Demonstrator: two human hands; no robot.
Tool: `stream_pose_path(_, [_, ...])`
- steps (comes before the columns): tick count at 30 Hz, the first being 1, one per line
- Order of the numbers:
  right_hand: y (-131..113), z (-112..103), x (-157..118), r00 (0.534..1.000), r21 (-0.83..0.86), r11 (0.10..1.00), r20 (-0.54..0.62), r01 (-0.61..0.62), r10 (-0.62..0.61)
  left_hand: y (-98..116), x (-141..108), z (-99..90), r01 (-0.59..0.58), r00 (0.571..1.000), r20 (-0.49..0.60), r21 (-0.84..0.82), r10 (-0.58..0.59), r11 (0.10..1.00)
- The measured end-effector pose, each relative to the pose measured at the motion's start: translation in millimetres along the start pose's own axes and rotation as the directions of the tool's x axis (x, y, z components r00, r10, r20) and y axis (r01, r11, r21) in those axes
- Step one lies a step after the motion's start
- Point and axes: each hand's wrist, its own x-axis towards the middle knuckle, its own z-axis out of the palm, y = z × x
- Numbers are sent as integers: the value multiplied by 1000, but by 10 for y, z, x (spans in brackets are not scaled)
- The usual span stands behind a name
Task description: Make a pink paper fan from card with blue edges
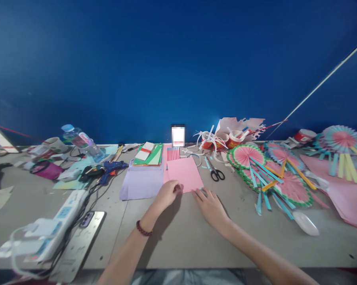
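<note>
A square sheet of pink paper (187, 174) lies on the grey table in front of me. My left hand (167, 194) is at its near left corner, with thumb and fingers curled together on the edge. At the near right corner, my right hand (211, 206) rests with fingers stretched out over the paper's edge. Behind the sheet is more pink paper with a row of dark pink strips (173, 153) on it. Lilac paper (142, 184) lies to the left, under a stack of green sheets (154, 155). Black-handled scissors (217, 174) lie to the right.
Striped folded paper fans (294, 183) cover the right side, near a white glue bottle (305, 223). On the left are a blue glue gun (111, 169), a water bottle (82, 140), a power strip (62, 221) and a phone (80, 245). Paper cups (235, 140) stand by the blue wall.
</note>
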Motion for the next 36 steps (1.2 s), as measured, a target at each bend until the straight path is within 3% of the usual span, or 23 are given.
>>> stream_pose_path(17, [-32,-13,11,1000,-4,1000,18,-6,7,42,-42,5,-56,998,17,159,54,986])
stream_pose_path(36, [-58,11,-5,1000,-44,999,-4,-18,18,-36,19,-29,-71,997,41,-34,73,997])
